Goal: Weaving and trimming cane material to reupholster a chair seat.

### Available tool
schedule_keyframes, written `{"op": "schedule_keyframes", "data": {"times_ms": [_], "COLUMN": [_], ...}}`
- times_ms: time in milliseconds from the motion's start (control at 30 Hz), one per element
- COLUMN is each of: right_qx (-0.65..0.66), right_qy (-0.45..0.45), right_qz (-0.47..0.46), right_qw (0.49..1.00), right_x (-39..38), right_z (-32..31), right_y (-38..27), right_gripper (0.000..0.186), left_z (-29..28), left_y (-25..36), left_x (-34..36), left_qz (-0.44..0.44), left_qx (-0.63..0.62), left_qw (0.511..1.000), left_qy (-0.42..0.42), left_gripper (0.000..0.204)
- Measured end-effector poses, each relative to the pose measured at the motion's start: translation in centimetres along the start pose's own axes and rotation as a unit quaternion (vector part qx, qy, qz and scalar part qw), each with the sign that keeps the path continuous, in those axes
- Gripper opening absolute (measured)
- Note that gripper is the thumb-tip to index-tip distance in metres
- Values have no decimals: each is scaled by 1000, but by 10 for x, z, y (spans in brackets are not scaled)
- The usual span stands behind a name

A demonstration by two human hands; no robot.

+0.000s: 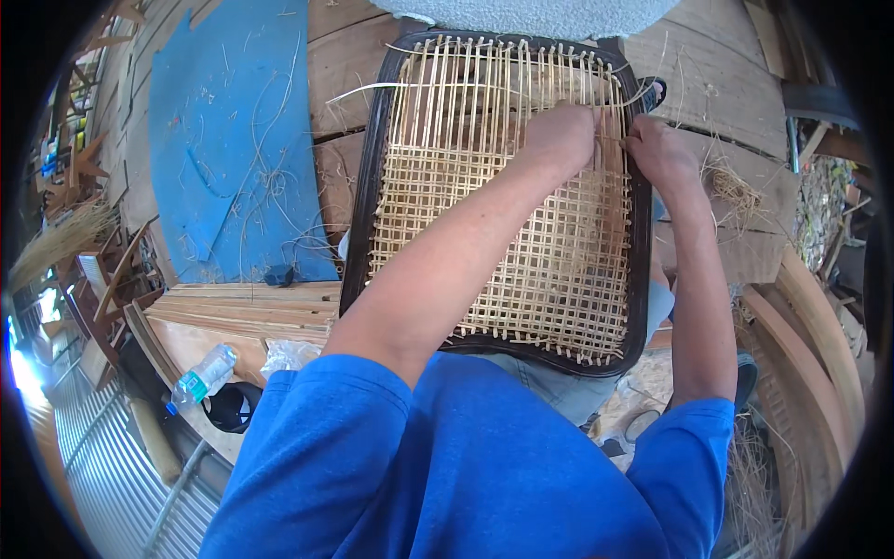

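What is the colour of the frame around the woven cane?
The frame is dark brown, nearly black, in the head view.

A bright blue T-shirt [531,475] is worn over the torso, its cloth creased into soft folds. The left sleeve [312,433] and the right sleeve [689,456] are cut short and loose, and a line of stitching is shown along the left hem. The left hand [563,135] and the right hand [663,154] are bare. Pale grey-blue legwear [549,378], marked by a seam, is seen just beyond the shirt's front edge; its full length is hidden.
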State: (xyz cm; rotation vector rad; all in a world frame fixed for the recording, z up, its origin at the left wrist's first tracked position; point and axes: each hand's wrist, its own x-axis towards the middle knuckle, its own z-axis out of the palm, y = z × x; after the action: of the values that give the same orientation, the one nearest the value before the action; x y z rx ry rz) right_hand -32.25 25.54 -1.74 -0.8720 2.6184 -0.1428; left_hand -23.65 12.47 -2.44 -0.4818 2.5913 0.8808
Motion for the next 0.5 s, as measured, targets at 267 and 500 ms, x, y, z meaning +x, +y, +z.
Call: {"op": "schedule_keyframes", "data": {"times_ms": [267,500], "right_qx": [-63,303], "right_qy": [-61,-93], "right_qz": [20,-123], "right_qw": [996,940], "right_x": [-24,-3], "right_z": [-68,-10], "right_y": [79,-83], "right_gripper": [24,31], "left_z": [-73,-95], "left_y": [-114,-85], "left_x": [-55,-91], "left_qz": [-31,130], "left_qx": [194,80], "left_qw": [980,961], "left_qy": [39,229], "left_gripper": [17,14]}}
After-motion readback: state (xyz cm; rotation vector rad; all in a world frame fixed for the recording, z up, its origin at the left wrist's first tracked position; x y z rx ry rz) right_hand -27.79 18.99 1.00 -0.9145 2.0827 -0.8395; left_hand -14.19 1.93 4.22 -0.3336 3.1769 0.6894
